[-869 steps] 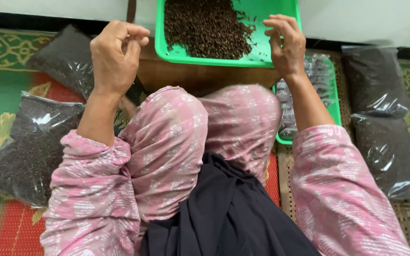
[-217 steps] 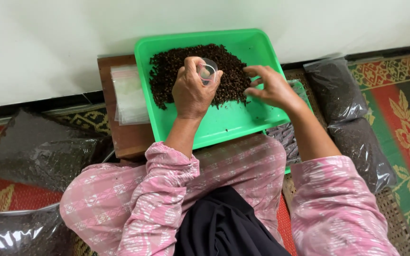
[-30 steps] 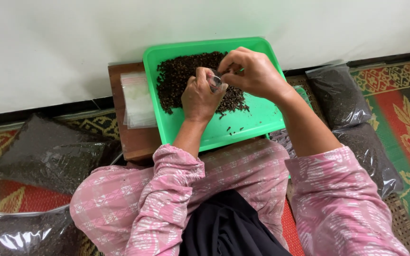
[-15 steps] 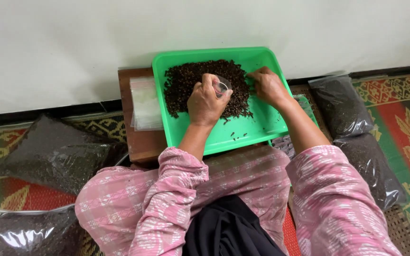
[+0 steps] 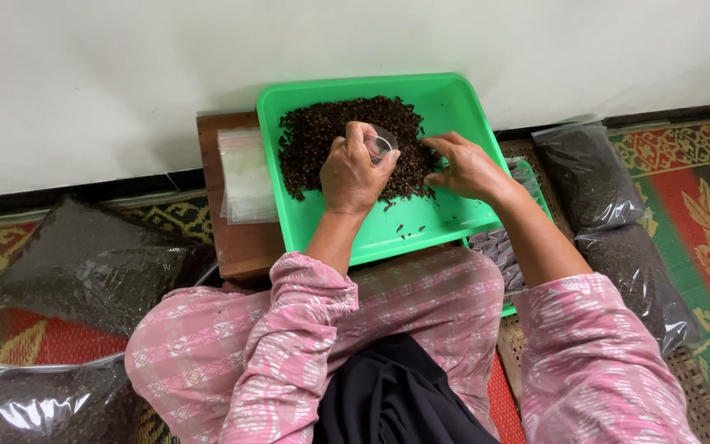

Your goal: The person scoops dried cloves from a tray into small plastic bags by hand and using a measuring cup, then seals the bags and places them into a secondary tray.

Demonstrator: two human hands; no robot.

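Shifted since a second ago: right hand (image 5: 466,168) off the mouth of the small clear pouch (image 5: 381,144) and down to the right edge of the pile (image 5: 322,136); left hand (image 5: 355,168) much where it was.

Far left, on the patterned mat (image 5: 700,189): two big clear bags (image 5: 84,267) of dark material. Next, a low wooden stand (image 5: 236,247) carrying a stack of empty clear pouches (image 5: 244,173) and, beside them, the green tray (image 5: 454,90). On the tray, the pile of dark dried bits, a few strays loose near the front rim.

Over the pile, left hand closed around the small clear pouch, mouth up and tipped rightward. Just right of it, right hand low on the bits, fingers bent and drawn together; impossible to tell whether any are pinched between them. Further right, partly under the tray, a second tray of filled packets (image 5: 499,255), then two more dark bags (image 5: 589,173).

Step in hand, as a judgement: gathering bits for loading into the pouch. Called for next: a firm pinch, pouch mouth held open and close.
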